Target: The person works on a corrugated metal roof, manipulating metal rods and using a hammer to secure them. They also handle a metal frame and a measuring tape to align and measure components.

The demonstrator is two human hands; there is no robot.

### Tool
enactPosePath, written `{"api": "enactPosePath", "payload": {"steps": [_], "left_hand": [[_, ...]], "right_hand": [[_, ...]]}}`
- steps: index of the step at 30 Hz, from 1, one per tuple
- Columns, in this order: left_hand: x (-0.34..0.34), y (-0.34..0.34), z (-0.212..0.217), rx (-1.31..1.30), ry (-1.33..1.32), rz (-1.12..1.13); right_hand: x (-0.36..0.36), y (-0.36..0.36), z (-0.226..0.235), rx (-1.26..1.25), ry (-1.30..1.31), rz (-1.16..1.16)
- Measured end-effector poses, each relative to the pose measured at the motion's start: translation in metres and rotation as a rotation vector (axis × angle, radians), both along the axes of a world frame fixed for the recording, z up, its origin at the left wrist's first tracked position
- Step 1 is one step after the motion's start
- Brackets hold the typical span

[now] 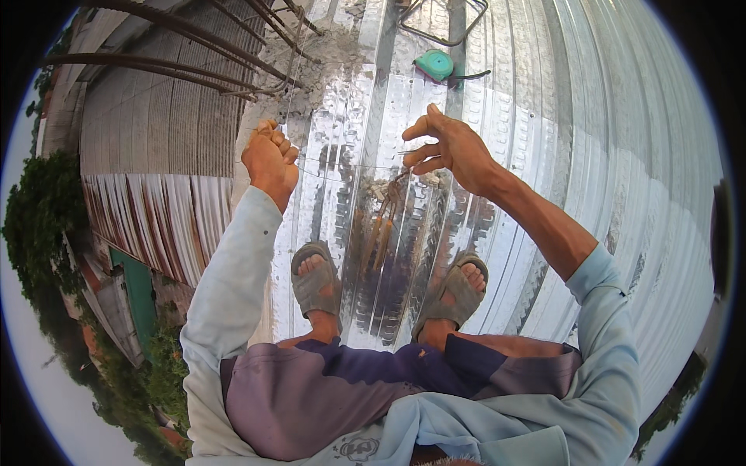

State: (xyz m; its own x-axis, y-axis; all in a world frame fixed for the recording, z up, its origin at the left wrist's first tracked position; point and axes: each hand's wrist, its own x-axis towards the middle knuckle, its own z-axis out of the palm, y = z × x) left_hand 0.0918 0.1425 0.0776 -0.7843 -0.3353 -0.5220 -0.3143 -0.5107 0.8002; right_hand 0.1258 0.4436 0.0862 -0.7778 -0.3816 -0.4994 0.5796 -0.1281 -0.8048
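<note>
My left hand [271, 161] is closed in a fist around a thin wire [350, 165]. The wire runs across to my right hand [451, 147], whose fingers are spread apart. It ends close to those fingertips; whether they touch it is too fine to make out. Below, between my sandaled feet, pincers [385, 225] with rusty jaws and orange-yellow handles lie on the shiny metal sheeting [497, 210]. Beyond my right hand sits a green tape measure [434, 65] with a dark strap.
Bent rusty rebar [179, 74] juts in at upper left from rough concrete [311, 66]. A bent dark metal frame [444, 37] lies at the far side. The roof's left edge drops toward lower corrugated roofs [148, 217] and trees [39, 210].
</note>
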Motion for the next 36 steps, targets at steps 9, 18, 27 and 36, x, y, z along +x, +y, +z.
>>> {"api": "enactPosePath", "payload": {"steps": [9, 18, 27, 36], "left_hand": [[-0.003, -0.002, 0.003, 0.047, 0.054, 0.099], [0.001, -0.004, -0.002, 0.131, 0.056, 0.061], [-0.003, 0.003, -0.009, -0.007, 0.059, 0.007], [0.009, 0.028, -0.002, 0.186, 0.030, -0.072]], "right_hand": [[0.020, -0.014, -0.057, -0.025, -0.025, -0.033], [0.018, -0.021, -0.054, 0.068, -0.157, -0.049], [0.006, -0.016, -0.050, -0.160, -0.272, -0.159], [0.053, -0.020, -0.060, 0.565, 0.318, 0.900]]}}
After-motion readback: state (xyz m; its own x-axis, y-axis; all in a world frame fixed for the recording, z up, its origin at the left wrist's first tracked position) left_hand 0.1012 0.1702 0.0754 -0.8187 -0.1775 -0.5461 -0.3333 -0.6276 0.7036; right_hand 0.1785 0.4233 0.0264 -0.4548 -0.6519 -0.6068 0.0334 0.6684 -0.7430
